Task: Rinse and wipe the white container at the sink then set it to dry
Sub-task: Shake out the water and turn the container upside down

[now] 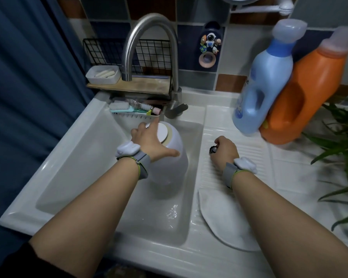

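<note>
The left hand [149, 141] lay spread on the white container [170, 157], fingers splayed over its flat base disc and thumb down its side, gripping it. The right hand [225, 151] was clenched around a small dark object [213, 149] above the ribbed drainboard [239, 157]. The container was smooth, rounded and glossy white, with a paler ring around the base. It lay tilted in the sink [78, 157] basin near its right wall, long axis running from the near edge toward the faucet [149, 47], base pointing up and back.
</note>
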Tool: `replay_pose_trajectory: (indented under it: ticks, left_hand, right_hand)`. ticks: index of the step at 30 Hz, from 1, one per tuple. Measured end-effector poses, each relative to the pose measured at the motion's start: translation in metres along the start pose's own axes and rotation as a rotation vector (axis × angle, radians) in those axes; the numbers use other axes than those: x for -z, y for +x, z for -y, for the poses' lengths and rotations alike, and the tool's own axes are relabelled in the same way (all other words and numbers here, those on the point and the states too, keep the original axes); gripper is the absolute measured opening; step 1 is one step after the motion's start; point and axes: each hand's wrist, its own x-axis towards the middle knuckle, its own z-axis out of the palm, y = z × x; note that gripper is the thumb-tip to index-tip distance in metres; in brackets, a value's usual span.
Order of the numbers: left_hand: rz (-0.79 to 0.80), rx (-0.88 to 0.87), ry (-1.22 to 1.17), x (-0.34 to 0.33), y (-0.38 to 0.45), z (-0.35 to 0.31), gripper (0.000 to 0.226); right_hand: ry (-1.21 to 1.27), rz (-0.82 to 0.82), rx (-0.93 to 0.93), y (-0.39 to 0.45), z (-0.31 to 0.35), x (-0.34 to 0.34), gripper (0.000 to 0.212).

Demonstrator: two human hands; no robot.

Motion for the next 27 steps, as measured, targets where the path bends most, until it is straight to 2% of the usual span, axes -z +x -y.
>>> replay_pose_trajectory:
  ticks: [12,16,21,25,27]
  left_hand:
    - [0.006,-0.019,-0.013,0.001,-0.011,0.001,0.136]
    - [0.022,-0.02,0.027,-0.001,-0.014,0.004,0.138]
    - [0.03,-0.019,0.024,-0.01,-0.019,0.007,0.138]
    - [0.049,-0.014,0.018,-0.016,-0.022,0.008,0.14]
    - [0.057,-0.006,0.015,-0.016,-0.023,0.008,0.14]
  right_hand:
    - [-0.034,-0.001,-0.035,-0.012,-0.002,-0.001,0.039]
    - [-0.023,-0.03,0.088,-0.025,0.014,0.004,0.045]
    - [-0.007,0.043,0.261,-0.043,0.04,0.007,0.029]
    - [-0.007,0.159,0.304,-0.056,0.053,0.013,0.019]
    - [-0.097,0.244,0.313,-0.064,0.056,0.019,0.009]
